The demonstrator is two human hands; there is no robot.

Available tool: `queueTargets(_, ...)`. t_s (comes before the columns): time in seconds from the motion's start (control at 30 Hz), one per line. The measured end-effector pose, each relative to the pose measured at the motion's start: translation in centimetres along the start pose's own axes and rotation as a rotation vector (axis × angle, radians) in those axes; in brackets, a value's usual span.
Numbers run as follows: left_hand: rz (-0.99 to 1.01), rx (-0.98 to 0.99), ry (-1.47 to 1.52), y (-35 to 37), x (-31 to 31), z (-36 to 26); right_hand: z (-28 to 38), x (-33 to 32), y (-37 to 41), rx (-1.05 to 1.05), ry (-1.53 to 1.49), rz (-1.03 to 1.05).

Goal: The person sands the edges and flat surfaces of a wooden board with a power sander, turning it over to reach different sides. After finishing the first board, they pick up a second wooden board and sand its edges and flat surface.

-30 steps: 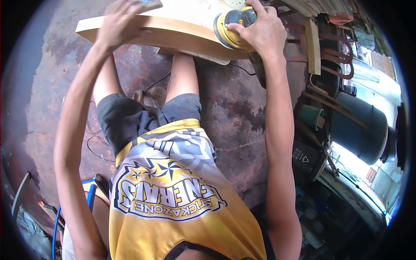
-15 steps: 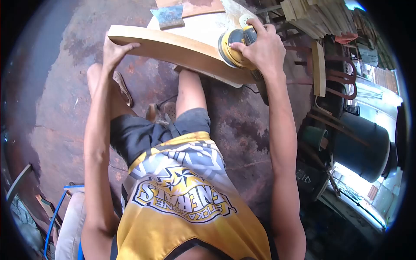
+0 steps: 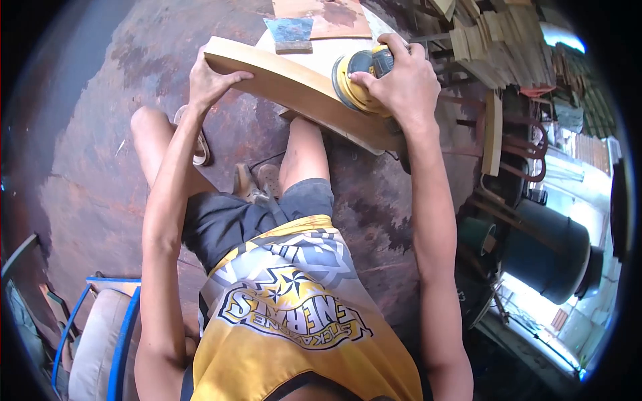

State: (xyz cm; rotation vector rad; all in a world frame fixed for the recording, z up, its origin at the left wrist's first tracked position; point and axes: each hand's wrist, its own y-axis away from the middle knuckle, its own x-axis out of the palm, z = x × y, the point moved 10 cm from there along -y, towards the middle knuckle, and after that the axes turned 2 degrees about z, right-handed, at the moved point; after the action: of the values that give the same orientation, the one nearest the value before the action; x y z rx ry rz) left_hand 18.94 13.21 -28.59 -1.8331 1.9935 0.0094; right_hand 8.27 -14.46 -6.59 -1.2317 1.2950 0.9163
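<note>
My left hand (image 3: 212, 81) grips the left end of a curved, pale wooden board (image 3: 294, 83), with the thumb pressed along its near face. At the board's right part, my right hand (image 3: 409, 83) is closed around a yellow and black orbital sander (image 3: 358, 80). The sander is tilted, with its round pad against the board's upper side; the exact contact is hidden. Beneath the board lies a light-coloured work surface (image 3: 321, 61).
A blue-stained block (image 3: 289, 33) and a flat brown wooden piece (image 3: 338, 19) lie on the work surface. Stacked timber (image 3: 498, 50) stands at the upper right, above a dark drum (image 3: 545, 250). A blue-framed cushioned chair (image 3: 100, 334) is at lower left.
The sander has moved left along the board, closer to my left hand. My left hand keeps its hold on the board's end. The whole view has shifted slightly.
</note>
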Motion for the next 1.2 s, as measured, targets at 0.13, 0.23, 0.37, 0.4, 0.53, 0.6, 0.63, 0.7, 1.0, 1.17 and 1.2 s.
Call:
queueTargets(0.13,0.011,0.022,0.059,0.1,0.2,0.6,4.0,-0.7,-1.4,-0.012,0.048,-0.027)
queueTargets(0.23,0.0,0.061,0.044,0.0,0.1,-0.1,6.4,-0.9,-2.3,-0.046,0.024,-0.033)
queueTargets(0.37,-0.052,0.137,-0.021,-0.6,-0.1,-0.5,8.7,-0.9,-3.6,-0.099,-0.011,-0.055)
queueTargets(0.4,-0.056,0.135,-0.02,-0.6,0.0,-0.6,9.4,-1.1,-3.9,-0.125,-0.028,-0.068)
queueTargets(0.53,-0.107,0.16,-0.068,-1.5,1.3,-1.3,11.3,-1.1,-5.7,-0.106,-0.072,-0.034)
queueTargets(0.6,-0.098,0.115,-0.088,-1.5,2.9,-1.1,12.4,-0.8,-6.6,-0.099,-0.072,0.018)
queueTargets(0.63,-0.07,0.121,-0.048,-1.4,4.1,-1.0,12.7,-0.6,-7.0,-0.101,-0.099,0.027)
queueTargets(0.7,-0.004,0.051,0.048,-1.0,6.7,-1.4,12.8,-0.7,-7.7,-0.103,-0.098,0.049)
queueTargets(1.0,0.087,0.081,0.178,0.5,8.0,-2.6,8.7,0.0,-5.7,-0.154,-0.08,0.201)
queueTargets(1.17,0.119,0.037,0.266,0.7,7.7,-2.7,7.1,-0.4,-4.1,-0.172,-0.098,0.188)
queueTargets(1.2,0.148,0.017,0.294,0.6,7.8,-2.5,7.3,-0.4,-4.1,-0.166,-0.109,0.189)
